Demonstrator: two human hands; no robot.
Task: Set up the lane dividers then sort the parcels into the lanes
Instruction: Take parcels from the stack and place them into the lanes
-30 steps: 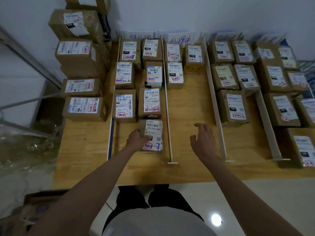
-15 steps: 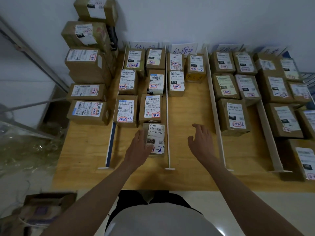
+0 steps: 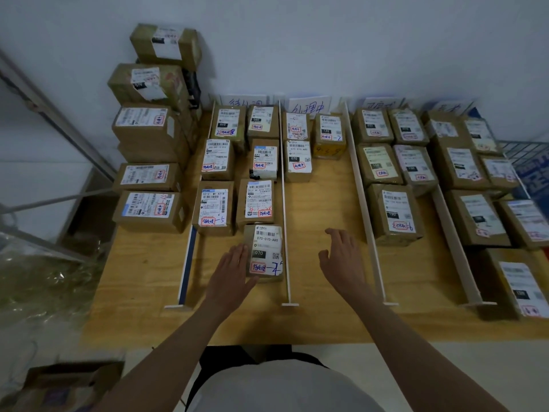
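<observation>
Wooden table [image 3: 142, 292] against white wall, split into lanes by four white dividers [image 3: 283, 203].

Left hand [image 3: 231, 272]: fingers straight and together, laid flat against left side of the nearest parcel [image 3: 265, 252], nothing gripped. Parcel lies flat in leftmost lane, label up, marked "070", right edge just beside second divider, far end touching the box behind it.

Right hand [image 3: 341, 263]: fingers relaxed, slightly spread, holding nothing, over bare wood of second lane. Whether touching the table: cannot tell. Hands apart, second divider between them.

Leftmost lane: six more boxes [image 3: 214, 208] behind the parcel, in two columns. Second lane: three boxes [image 3: 298, 160] at far end only. Third lane: five boxes [image 3: 392, 215]. Past fourth divider: more boxes [image 3: 475, 217], packed close, labels blurred.

Unsorted stack of boxes [image 3: 148, 209] on table's left edge, outside the lanes, piled several high against wall. Handwritten paper signs [image 3: 309, 107] upright at far end of lanes.
</observation>
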